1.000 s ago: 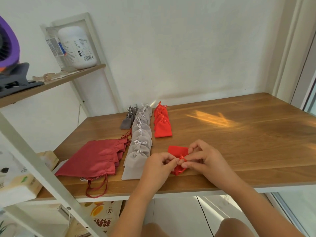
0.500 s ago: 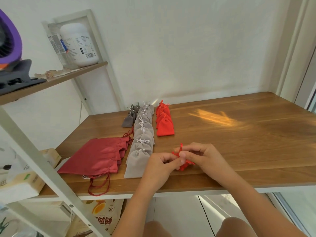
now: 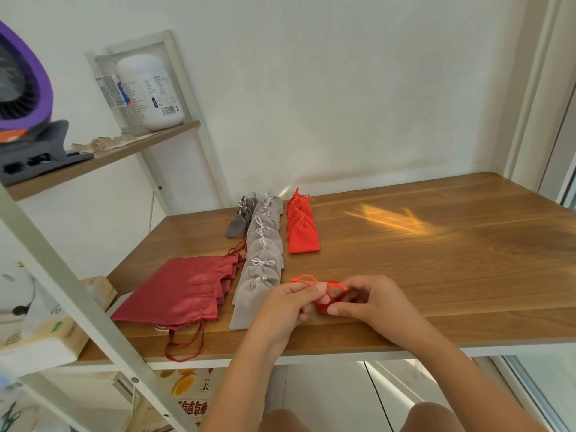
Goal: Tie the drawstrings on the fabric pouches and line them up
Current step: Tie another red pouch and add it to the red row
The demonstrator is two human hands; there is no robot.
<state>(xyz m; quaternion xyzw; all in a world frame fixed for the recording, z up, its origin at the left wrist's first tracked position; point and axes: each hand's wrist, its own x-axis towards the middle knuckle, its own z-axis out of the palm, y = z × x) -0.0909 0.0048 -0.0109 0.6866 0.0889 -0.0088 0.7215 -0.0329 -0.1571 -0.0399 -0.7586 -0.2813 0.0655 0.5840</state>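
I'm holding the small red pouch [image 3: 323, 307] btwn both hands, low over the table [image 3: 436, 263] nr its front edge; can't tell if it's touching. My left hand [image 3: 286, 302] is pinching a loop of the red drawstring [image 3: 304, 279], fingers curled tight. My right hand [image 3: 371, 299] is curling round the pouch body, thumb pressing its near side, w/ the other strand poking out over the fingers. The pouch neck is pointing up & away from me. The red row [image 3: 302, 232] is lying straight ahead, further back, beside the grey row [image 3: 263, 260]. The left hand is sitting a bit nearer it, so prob. that one's placing.
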